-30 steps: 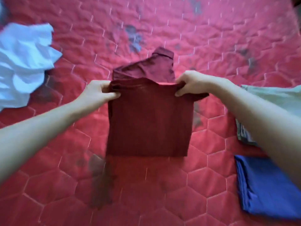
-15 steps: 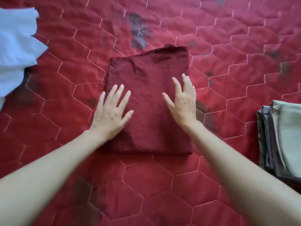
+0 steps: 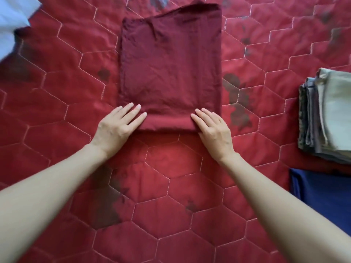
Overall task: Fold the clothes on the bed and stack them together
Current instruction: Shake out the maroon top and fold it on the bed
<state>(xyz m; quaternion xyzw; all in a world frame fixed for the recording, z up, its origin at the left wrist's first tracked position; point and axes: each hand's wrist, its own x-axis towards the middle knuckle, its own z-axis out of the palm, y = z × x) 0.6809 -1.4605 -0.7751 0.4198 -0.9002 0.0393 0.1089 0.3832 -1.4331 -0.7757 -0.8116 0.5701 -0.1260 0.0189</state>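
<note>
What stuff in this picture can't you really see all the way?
- White cloth: head view, cut off by the top-left edge.
- Blue garment: cut by the right edge, partly behind the right forearm.
- Folded grey-green pile: cut by the right edge.
- Maroon garment: what kind it is; folding hides it. Left hand and right hand cover its near corners.

No text, label, brand, number or sign can be read anywhere in the view.
</note>
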